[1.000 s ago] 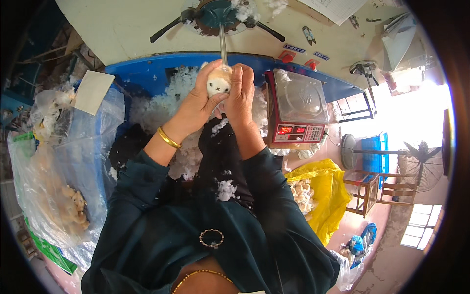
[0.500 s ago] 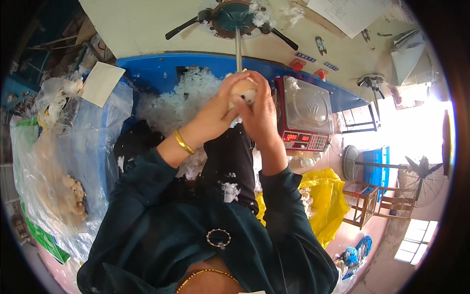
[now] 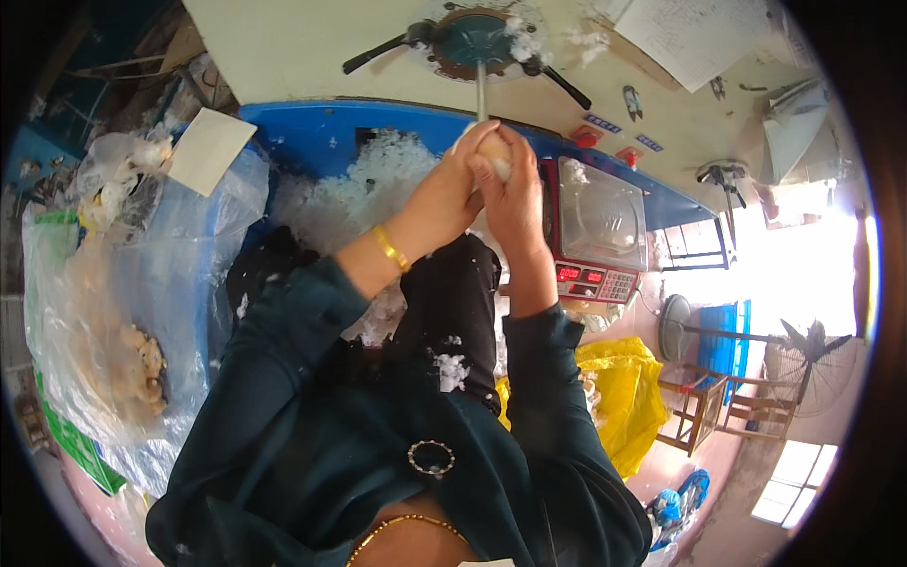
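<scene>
A small tan and white plush toy (image 3: 495, 151) is between my two hands, at the near end of a thin metal tube (image 3: 481, 92). My left hand (image 3: 444, 194) wraps round its left side, and a gold bracelet circles that wrist. My right hand (image 3: 517, 203) closes round the right side, fingers curled over the top. Much of the toy is hidden by my fingers, so whether the tube's tip is inside it I cannot tell. The tube comes out of a round green fitting (image 3: 475, 40) on a pale machine panel.
White stuffing (image 3: 378, 180) fills part of a blue trough (image 3: 312, 115). A red digital scale (image 3: 600, 213) stands right of my hands. At left is a clear plastic bag (image 3: 203, 246) with tan plush pieces (image 3: 144, 364). A yellow bag (image 3: 628, 397) lies at lower right, near a fan (image 3: 811, 345).
Both hands have pushed the toy farther up along the tube, away from me. The toy's white face and dark eye no longer show. The whole view has shifted slightly.
</scene>
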`<state>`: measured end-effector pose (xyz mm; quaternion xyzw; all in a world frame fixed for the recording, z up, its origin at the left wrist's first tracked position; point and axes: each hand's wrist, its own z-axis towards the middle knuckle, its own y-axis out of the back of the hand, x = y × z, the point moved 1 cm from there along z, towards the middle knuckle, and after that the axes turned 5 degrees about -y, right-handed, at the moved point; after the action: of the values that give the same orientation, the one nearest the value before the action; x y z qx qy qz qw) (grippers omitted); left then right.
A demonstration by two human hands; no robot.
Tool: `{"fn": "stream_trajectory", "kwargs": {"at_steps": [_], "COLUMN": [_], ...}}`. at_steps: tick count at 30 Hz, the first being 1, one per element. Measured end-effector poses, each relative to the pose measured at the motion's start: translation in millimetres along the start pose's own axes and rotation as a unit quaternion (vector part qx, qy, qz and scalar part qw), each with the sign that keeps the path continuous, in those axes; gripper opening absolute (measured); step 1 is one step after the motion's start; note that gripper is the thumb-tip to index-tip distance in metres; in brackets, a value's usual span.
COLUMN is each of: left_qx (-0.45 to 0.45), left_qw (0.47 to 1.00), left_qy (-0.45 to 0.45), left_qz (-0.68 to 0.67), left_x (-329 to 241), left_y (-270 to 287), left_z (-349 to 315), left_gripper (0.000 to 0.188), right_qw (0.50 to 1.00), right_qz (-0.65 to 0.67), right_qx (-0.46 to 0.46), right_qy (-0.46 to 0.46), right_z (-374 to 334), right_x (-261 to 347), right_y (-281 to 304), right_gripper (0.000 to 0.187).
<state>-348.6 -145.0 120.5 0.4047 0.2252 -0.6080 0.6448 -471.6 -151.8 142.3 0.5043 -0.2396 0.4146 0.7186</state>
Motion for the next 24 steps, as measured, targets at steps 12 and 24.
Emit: {"fn": "stream_trajectory", "kwargs": {"at_steps": [12, 24], "left_qx": [0.032, -0.231], "left_qw": [0.998, 0.415], "left_qy": [-0.033, 0.618], "left_qz": [-0.046, 0.627], "left_x": [-28, -34], "left_y": [20, 316], "left_z": [-62, -418], "left_gripper": [0.083, 0.035], "right_qw": [0.998, 0.849], "right_qz": [-0.051, -0.357], "right_qx": [0.025, 0.269], "right_qy": [-0.01, -0.281], "right_z": [-52, -200], "right_x": [-21, -196], "right_y": [13, 262], "right_gripper": [0.048, 0.044]}}
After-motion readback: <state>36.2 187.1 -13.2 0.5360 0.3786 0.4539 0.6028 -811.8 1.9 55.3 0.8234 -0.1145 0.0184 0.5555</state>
